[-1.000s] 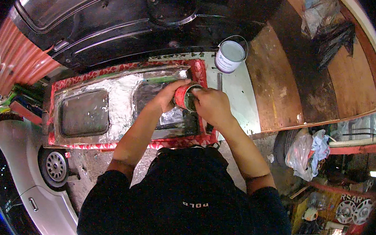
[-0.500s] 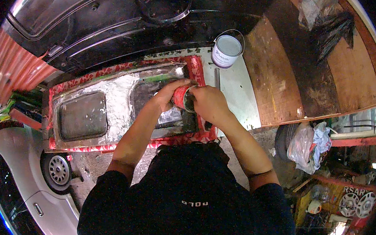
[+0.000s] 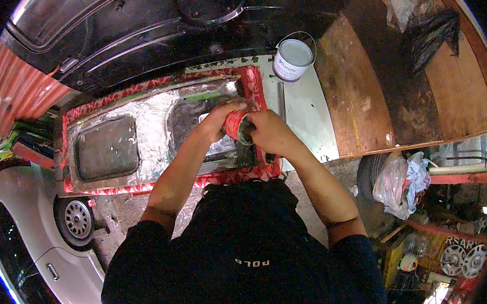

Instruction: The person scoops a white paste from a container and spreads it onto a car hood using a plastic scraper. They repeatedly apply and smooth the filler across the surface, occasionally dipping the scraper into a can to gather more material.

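Note:
A small red can (image 3: 235, 123) is tilted between my hands, its open end facing right. My left hand (image 3: 218, 119) wraps round the can's left side. At the open end, my right hand (image 3: 269, 131) is closed, with its fingertips by the rim; whatever it grips is hidden. Below both hands lies a worn panel (image 3: 154, 119), smeared with white and with a framed grey rectangle at its left. Red-and-white patterned cloth (image 3: 253, 83) borders the panel.
A white paint pail (image 3: 292, 61) with a wire handle stands on a white board beyond my right hand, near a metal tube (image 3: 281, 100). Wooden boards (image 3: 354, 89) lie to the right. A silver car (image 3: 26, 220) is at the left, a tyre (image 3: 370, 176) with plastic bags at the right.
The view has shifted slightly. Both hands stay at the red can, with hardly any visible movement.

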A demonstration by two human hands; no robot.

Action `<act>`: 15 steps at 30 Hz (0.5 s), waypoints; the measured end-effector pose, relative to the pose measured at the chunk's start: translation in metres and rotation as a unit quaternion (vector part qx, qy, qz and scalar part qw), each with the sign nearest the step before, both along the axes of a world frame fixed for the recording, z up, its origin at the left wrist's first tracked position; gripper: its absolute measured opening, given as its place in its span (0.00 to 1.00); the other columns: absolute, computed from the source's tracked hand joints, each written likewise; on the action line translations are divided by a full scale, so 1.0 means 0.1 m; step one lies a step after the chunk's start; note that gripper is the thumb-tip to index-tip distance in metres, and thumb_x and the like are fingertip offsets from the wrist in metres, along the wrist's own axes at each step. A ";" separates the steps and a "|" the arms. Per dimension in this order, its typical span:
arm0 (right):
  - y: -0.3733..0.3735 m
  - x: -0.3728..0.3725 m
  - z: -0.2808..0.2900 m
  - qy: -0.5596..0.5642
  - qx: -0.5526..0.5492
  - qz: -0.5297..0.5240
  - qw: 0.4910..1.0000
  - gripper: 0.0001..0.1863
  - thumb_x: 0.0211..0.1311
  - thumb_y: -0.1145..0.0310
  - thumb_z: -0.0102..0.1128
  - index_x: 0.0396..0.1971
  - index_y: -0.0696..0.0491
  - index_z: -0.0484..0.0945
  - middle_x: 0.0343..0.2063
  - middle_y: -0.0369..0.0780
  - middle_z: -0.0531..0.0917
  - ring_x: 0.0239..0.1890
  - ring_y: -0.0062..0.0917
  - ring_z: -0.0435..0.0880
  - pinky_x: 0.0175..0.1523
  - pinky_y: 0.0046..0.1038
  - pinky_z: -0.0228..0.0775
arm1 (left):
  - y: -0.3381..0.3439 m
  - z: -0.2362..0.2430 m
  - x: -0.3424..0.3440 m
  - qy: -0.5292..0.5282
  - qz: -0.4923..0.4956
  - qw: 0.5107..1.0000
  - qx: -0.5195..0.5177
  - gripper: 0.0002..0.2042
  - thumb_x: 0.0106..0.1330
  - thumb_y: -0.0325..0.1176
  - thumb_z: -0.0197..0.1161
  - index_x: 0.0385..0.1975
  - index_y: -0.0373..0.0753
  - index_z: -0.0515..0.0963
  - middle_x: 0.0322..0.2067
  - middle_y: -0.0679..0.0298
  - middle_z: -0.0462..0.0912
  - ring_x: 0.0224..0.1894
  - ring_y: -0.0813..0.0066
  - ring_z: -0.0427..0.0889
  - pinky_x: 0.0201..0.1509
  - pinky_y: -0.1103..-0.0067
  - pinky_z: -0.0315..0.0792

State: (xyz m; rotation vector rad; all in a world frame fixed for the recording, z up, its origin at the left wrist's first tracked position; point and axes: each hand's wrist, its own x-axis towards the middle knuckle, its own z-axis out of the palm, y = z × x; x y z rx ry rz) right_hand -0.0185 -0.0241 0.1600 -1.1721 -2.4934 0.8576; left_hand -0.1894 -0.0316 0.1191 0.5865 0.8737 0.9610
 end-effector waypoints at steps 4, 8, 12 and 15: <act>0.01 0.02 -0.02 0.014 -0.016 0.025 0.999 0.10 0.44 0.77 0.56 0.31 0.60 0.78 0.30 0.52 0.81 0.36 0.46 0.81 0.44 0.39 0.72 | -0.04 0.00 0.01 0.001 -0.013 1.000 -0.006 0.15 0.61 0.43 0.61 0.42 0.40 0.76 0.36 0.63 0.83 0.36 0.70 0.82 0.40 0.73 0.77; 0.07 0.04 -0.08 0.041 -0.067 0.063 0.995 0.11 0.45 0.77 0.58 0.32 0.61 0.78 0.30 0.51 0.81 0.36 0.42 0.82 0.44 0.36 0.72 | -0.05 -0.04 0.03 -0.004 0.009 1.000 -0.015 0.15 0.61 0.43 0.61 0.42 0.40 0.76 0.37 0.63 0.82 0.37 0.70 0.82 0.43 0.72 0.77; 0.07 0.09 0.02 0.047 -0.143 0.063 0.987 0.09 0.48 0.77 0.59 0.32 0.61 0.79 0.28 0.46 0.82 0.33 0.31 0.81 0.41 0.32 0.70 | -0.05 -0.13 0.03 0.002 0.006 0.999 -0.051 0.15 0.61 0.43 0.60 0.41 0.40 0.76 0.36 0.63 0.82 0.36 0.70 0.82 0.42 0.72 0.77; 0.09 0.15 -0.05 0.079 -0.209 0.061 0.973 0.07 0.51 0.76 0.59 0.31 0.60 0.79 0.26 0.40 0.82 0.31 0.23 0.79 0.39 0.28 0.69 | -0.05 -0.14 0.02 -0.004 -0.025 0.997 -0.068 0.15 0.61 0.42 0.60 0.44 0.42 0.75 0.36 0.63 0.81 0.37 0.70 0.81 0.40 0.71 0.78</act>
